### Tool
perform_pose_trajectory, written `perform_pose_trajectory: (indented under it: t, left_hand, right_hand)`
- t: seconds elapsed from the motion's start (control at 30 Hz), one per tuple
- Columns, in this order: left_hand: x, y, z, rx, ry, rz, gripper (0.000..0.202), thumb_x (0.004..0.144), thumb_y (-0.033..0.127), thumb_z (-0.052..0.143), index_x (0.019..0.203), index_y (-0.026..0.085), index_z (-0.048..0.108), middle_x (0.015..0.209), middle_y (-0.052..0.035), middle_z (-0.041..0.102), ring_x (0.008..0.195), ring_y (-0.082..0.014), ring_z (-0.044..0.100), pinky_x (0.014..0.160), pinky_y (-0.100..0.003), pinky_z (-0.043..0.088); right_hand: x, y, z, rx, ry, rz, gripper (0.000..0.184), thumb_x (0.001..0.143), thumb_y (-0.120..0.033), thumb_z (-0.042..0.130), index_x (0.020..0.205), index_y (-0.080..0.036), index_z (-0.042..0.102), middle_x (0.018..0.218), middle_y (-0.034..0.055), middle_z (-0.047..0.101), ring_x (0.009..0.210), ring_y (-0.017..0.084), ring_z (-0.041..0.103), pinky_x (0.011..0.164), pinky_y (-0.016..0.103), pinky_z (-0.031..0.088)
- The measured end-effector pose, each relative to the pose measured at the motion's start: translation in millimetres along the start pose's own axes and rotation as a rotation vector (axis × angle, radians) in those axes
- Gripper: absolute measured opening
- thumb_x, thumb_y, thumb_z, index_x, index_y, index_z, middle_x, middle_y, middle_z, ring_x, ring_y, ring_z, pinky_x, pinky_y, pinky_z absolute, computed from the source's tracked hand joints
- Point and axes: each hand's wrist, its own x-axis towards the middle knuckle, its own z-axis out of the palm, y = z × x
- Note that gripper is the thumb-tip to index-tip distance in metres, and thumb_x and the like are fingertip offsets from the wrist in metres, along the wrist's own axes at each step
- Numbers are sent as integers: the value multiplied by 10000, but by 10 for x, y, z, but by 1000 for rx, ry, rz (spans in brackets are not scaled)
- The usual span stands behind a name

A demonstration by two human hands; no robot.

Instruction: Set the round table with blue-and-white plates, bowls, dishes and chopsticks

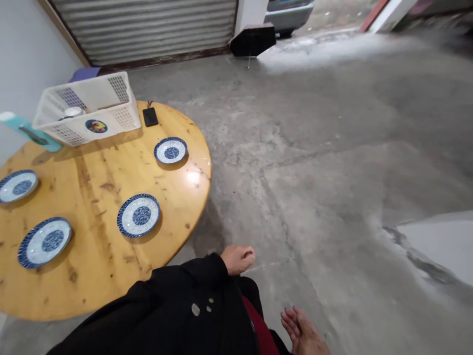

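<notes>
My left hand (238,259) comes out of a black sleeve just off the near right edge of the round wooden table (92,187). Its fingers are curled in and hold nothing. My right hand (303,333) hangs lower, over the concrete floor, with its fingers stretched out and apart, empty. Several blue-and-white plates lie on the table. The nearest plate (138,215) is to the left of my left hand. Another plate (170,150) sits near the table's right edge. Neither hand touches the table or a plate.
A white perforated basket (121,113) stands at the back of the table with a black phone (150,117) beside it and a teal object (25,130) to its left. Bare concrete floor (314,162) spreads to the right. A roller shutter (148,27) closes the back.
</notes>
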Motion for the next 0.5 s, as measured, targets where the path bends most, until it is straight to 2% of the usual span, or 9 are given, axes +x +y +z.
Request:
perform_pose_trajectory:
  t: [0.1,0.23,0.37,0.5]
  left_hand:
    - [320,54,-81,-48,25,-20,255,867,276,438,897,220,686,794,13,733,727,-130,654,672,-197,443]
    - [876,114,-293,-125,181,-75,275,875,313,420,932,208,668,798,2,735,718,-133,669,671,-203,464]
    - [1502,269,-590,-193,395,-161,287,872,364,432,949,200,655,795,-4,727,722,-137,679,698,-216,485]
    - [2036,605,-778,-308,627,-266,323,873,394,413,957,180,639,818,-25,717,706,-134,679,679,-220,492]
  right_hand:
    - [397,-302,215,41,13,93,476,541,-535,798,855,-204,660,720,37,734,669,254,729,626,364,613]
    - [1144,-909,618,17,-97,97,570,488,-523,832,889,-159,650,704,41,727,615,217,711,565,309,587]
    - [2007,-1844,1037,-38,-219,30,620,453,-487,853,898,-117,630,663,40,715,573,185,692,527,256,561]
    - [2729,-2819,1370,-89,-351,-86,610,502,-473,841,928,-86,640,657,34,714,563,160,680,524,229,554]
